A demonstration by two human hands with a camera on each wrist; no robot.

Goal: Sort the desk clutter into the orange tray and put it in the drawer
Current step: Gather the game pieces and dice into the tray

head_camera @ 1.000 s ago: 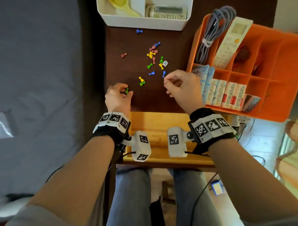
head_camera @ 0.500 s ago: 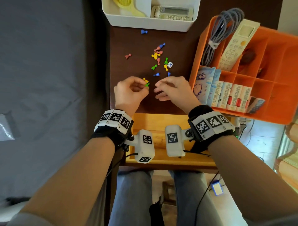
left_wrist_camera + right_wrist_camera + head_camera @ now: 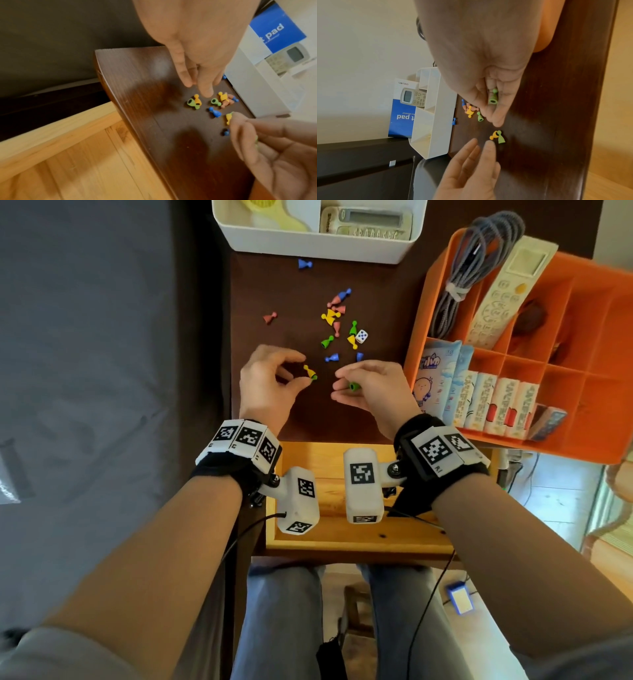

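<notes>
Here a green pawn [image 3: 354,386] lies cupped in the right hand [image 3: 371,392].

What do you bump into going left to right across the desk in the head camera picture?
Lone pink pawn → left hand → yellow pawn → white die → right hand → gray cable bundle → remote control, lying in the orange tray.
</notes>
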